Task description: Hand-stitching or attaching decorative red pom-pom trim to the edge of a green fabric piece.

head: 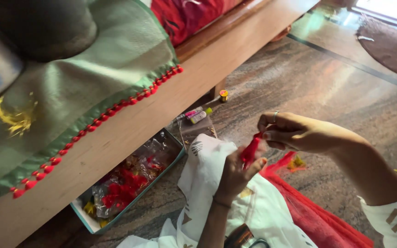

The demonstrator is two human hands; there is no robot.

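My left hand [237,172] and my right hand [292,133] meet over my lap, both pinching a small bundle of red thread [251,149] shaped like a tassel. The right fingers grip its top, the left fingers hold its lower end. A ring sits on a right finger. Below the hands lie a white cloth [207,179] and a red fabric [318,216] across my lap. A green fabric [83,92] edged with a row of small red tassels [102,117] drapes over a wooden bench [161,115] at the left.
An open teal box [129,181] holding plastic bags of red and yellow thread sits on the stone floor under the bench. A thread spool [224,95] and small tubes [197,115] lie near the bench leg. A red cushion [189,16] rests on the bench. A brown mat [391,43] lies far right.
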